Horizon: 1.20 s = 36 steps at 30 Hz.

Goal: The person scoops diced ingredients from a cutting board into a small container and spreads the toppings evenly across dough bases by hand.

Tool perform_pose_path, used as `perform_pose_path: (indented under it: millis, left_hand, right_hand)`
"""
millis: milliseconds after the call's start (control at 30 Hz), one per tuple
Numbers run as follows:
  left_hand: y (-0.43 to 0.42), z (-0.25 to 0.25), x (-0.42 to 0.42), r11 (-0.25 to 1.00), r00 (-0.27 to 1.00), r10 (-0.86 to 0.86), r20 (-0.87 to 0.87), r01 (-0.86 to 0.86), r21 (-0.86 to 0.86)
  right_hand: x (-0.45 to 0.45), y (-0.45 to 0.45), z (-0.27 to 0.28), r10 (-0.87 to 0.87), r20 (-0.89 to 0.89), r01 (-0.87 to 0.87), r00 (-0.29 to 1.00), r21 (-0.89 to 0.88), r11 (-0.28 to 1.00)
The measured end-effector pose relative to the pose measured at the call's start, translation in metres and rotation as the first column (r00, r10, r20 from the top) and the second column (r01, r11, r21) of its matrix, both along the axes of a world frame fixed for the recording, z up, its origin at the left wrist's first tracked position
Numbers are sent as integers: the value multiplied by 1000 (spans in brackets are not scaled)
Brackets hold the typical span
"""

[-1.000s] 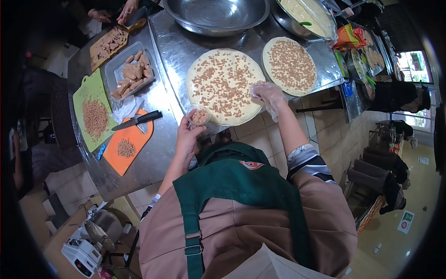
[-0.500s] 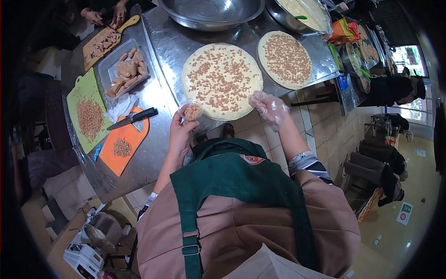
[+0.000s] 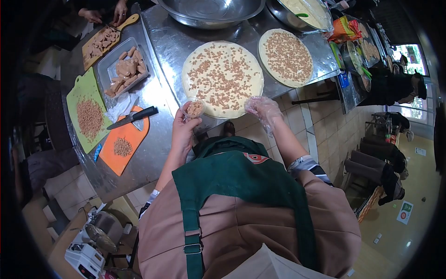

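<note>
My left hand grips a small clear plastic cup of chopped sausage bits, beside the lower left edge of a round sheet of dough. More bits are scattered over that pale dough, thinner near its edges. My right hand, in a clear plastic glove, is at the dough's lower right edge. Its fingers are bunched together; whatever they hold is hidden. A second dough round, densely covered with bits, lies to the upper right.
A knife lies across an orange board with chopped bits. Left of it are a green board with more bits and a plastic tub of sausages. Metal bowls line the back. Another person's hands cut at a wooden board.
My right hand has moved slightly left and down along the dough's edge, its fingers drawn closer together. My left hand with the cup has barely shifted.
</note>
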<state>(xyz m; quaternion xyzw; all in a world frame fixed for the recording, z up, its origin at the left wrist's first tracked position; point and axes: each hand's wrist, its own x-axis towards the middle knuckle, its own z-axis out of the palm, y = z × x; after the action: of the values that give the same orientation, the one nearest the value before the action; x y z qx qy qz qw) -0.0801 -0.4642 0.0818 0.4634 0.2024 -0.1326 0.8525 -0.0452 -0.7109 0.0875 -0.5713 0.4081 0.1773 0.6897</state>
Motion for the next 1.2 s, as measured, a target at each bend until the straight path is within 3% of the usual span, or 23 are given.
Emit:
perform_pose_path:
  millis: [100,167,200,267,400,467,500,567,700,867,967,1133,1200]
  left_hand:
    - [2,-1,1,1000,1000,1,-3,-1,8]
    - [2,-2,0,1000,1000,-2,-5,2,14]
    - [2,-1,1,1000,1000,1,0,-1,14]
    - [3,-1,1,1000,1000,3,5,-3,14]
    - [2,1,1,1000,1000,5,-3,-5,5]
    - [2,2,1,1000,1000,4,-9,-4,5]
    - [2,3,1,1000,1000,2,-6,-2,10]
    - [2,4,2,1000,1000,0,-1,0,16]
    - [4,4,2,1000,1000,4,11,-4,9]
    - [5,6,1,1000,1000,-6,7,6,15]
    - [6,8,0,1000,1000,-2,14,1,23]
    - [8,5,-2,997,999,-24,21,22,78]
    - [9,9,-2,997,999,-23,25,21,69]
  right_hand:
    - [1,-2,-10,90,53,-91,995,10,996]
    - [2,2,5,378,-9,-370,926,-220,902]
    - [0,2,4,377,-9,-370,926,-221,902]
    - [-7,0,0,161,22,-159,987,-90,983]
    - [-13,-7,-11,215,53,-213,975,-49,976]
    - [-12,-10,-17,123,81,-132,989,115,985]
    - [-12,-9,-16,123,81,-131,989,116,985]
    - [-9,-8,-12,117,79,-114,990,-45,992]
    - [0,-19,-15,77,105,-72,992,-44,996]
    - [24,-25,7,207,82,-189,975,-193,963]
    - [41,-33,11,212,161,-200,964,-83,976]
    - [59,-33,19,265,133,-240,955,-180,954]
    - [58,-28,35,546,-132,-548,827,-405,732]
